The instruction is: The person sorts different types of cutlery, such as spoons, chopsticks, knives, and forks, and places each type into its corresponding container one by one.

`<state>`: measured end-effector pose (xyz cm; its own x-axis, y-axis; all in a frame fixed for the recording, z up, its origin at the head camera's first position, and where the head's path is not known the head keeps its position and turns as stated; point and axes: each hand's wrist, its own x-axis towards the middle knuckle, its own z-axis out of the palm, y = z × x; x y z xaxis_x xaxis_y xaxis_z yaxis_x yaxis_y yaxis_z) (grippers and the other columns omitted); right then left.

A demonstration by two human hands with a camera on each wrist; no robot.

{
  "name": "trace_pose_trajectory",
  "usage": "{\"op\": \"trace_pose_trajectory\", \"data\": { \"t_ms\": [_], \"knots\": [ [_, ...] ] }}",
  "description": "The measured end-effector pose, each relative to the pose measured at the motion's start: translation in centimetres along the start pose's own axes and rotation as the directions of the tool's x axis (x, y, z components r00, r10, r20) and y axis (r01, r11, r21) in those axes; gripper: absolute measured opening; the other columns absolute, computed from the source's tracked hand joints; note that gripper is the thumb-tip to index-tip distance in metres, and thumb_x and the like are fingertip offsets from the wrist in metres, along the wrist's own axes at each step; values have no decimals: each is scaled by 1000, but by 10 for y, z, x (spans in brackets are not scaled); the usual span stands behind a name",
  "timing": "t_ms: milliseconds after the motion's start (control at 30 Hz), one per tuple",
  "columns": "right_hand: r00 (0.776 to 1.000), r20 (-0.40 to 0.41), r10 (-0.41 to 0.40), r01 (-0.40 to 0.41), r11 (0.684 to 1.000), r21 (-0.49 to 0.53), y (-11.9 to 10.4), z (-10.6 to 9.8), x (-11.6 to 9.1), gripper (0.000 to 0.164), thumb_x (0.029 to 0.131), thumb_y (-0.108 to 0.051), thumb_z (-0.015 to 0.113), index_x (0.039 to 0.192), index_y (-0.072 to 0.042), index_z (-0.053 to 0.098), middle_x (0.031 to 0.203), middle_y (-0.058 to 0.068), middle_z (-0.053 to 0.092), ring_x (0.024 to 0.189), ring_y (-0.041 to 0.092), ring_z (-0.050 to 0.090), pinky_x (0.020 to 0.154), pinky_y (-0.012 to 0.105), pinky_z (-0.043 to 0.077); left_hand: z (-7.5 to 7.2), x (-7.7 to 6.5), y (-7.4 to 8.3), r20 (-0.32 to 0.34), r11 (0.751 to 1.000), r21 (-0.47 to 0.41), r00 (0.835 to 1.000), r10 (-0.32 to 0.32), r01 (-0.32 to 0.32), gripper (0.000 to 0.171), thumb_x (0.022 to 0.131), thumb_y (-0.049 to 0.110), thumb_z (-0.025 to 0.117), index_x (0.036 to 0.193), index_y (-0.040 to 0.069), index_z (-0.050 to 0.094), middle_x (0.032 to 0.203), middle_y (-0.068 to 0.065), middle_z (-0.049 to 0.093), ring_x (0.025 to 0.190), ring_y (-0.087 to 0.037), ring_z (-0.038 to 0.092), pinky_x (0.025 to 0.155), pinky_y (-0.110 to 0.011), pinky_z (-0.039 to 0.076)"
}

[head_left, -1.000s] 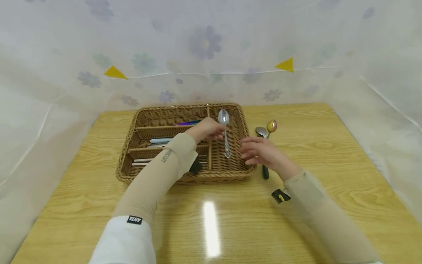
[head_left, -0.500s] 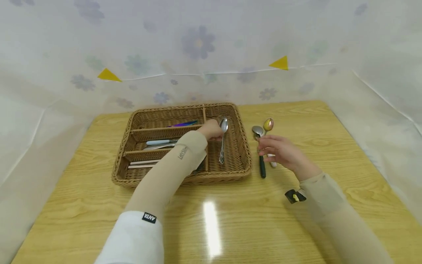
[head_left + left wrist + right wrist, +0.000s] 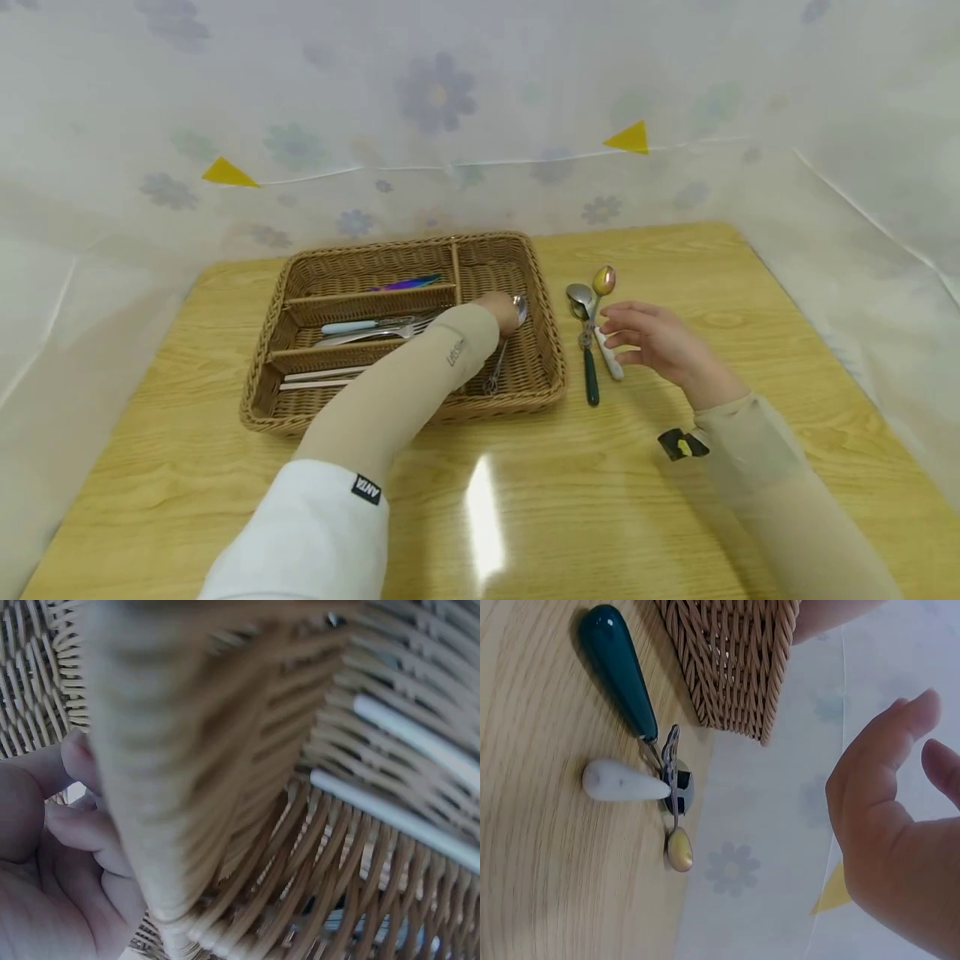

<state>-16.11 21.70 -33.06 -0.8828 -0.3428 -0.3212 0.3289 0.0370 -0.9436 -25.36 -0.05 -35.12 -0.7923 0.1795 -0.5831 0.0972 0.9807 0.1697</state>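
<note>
My left hand (image 3: 498, 311) is down in the right-hand compartment of the wicker basket (image 3: 557, 350). It pinches a silver spoon (image 3: 522, 312), whose bowl shows past the fingers and whose ornate handle slants toward the basket's front. In the left wrist view the divider (image 3: 142, 787) hides most of the spoon. My right hand (image 3: 663, 346) hovers right of the basket, fingers loosely bent, holding nothing. Close to it on the table lie a gold-bowled spoon (image 3: 604, 280), a green-handled spoon (image 3: 619, 671) and a white-handled utensil (image 3: 626, 781), crossing one another.
The basket's left side has three long compartments. A purple-blue utensil (image 3: 408, 284) lies in the back one, a light-blue-handled utensil (image 3: 348, 327) and a fork (image 3: 405, 331) in the middle, chopsticks (image 3: 318, 379) in front. A flowered curtain (image 3: 438, 92) hangs behind the table.
My left hand has lowered the spoon into the right compartment, moving toward the front as the spoon tilts. My right hand has drawn away rightward from the basket's edge.
</note>
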Motion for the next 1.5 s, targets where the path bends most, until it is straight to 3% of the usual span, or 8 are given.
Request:
{"op": "trace_pose_trajectory", "data": {
  "t_ms": [133, 267, 467, 633, 733, 1000, 1300, 1500],
  "knots": [
    [1000, -25, 4, -5, 999, -49, -2, -2, 0, 12, 99, -27, 47, 99, -25, 58, 85, -10, 60, 76, 5, 58, 67, 24, 50, -3, -7, -2, -18, 995, 103, 1000, -2, 4, 35, 101, 18, 37, 130, 11, 56, 132, -6, 55, 89, -16, 52, 63, -26, 37],
    [993, -109, 35, -55, 981, -185, -3, -7, 9, 18, 98, -31, 46, 107, -18, 56, 81, -12, 56, 70, 3, 52, 64, 22, 46, -7, -17, -5, -45, 991, 135, 999, 10, -4, 35, 102, 19, 36, 127, 9, 58, 131, -9, 55, 67, -13, 40, 55, -25, 31],
    [956, -279, 91, -200, 898, -393, 4, -20, 38, 45, 98, -29, 46, 126, 6, 49, 74, -10, 56, 62, 1, 48, 60, 19, 45, -10, -37, -7, -196, 980, 197, 977, 81, -42, 19, 95, 18, 52, 101, 11, 68, 86, -3, 62, 49, -9, 31, 45, -23, 28],
    [930, -362, 65, -242, 849, -469, 17, -25, 70, 28, 94, -19, 50, 93, 7, 63, 60, -7, 57, 56, 5, 51, 56, 21, 44, -13, -50, -9, -323, 947, 320, 936, 139, -31, 15, 96, 16, 50, 97, 14, 65, 71, 1, 59, 48, -8, 30, 43, -23, 26],
    [919, -391, 55, -243, 858, -452, 24, -28, 83, 24, 91, -13, 52, 77, 3, 63, 53, -7, 56, 51, 6, 52, 53, 22, 45, -17, -57, -13, -360, 949, 314, 923, 138, -20, 17, 97, 15, 48, 102, 13, 64, 88, -2, 67, 48, -8, 30, 42, -22, 26],
    [915, -387, 116, -266, 894, -360, 25, -28, 107, 20, 88, -9, 52, 92, 9, 60, 53, -7, 57, 50, 4, 56, 51, 19, 49, -23, -67, -30, -390, 978, 208, 916, 94, -12, 20, 98, 12, 44, 94, 13, 63, 74, -1, 60, 50, -10, 37, 42, -24, 28],
    [908, -357, 221, -307, 929, -206, 24, -35, 104, 15, 95, -10, 47, 84, -4, 55, 57, -8, 55, 52, 1, 50, 53, 16, 45, -23, -69, -33, -388, 983, 185, 918, 84, -12, 20, 96, 11, 44, 91, 13, 63, 70, 0, 57, 49, -10, 39, 42, -24, 31],
    [937, -269, 223, -222, 974, 33, 16, -37, 96, 19, 97, -7, 43, 81, -5, 54, 59, -6, 55, 53, 1, 51, 53, 14, 45, -23, -74, -34, -384, 987, 155, 918, 98, -41, 19, 97, 19, 46, 87, 12, 61, 62, 1, 47, 48, -9, 37, 43, -23, 31]
  ]
}}
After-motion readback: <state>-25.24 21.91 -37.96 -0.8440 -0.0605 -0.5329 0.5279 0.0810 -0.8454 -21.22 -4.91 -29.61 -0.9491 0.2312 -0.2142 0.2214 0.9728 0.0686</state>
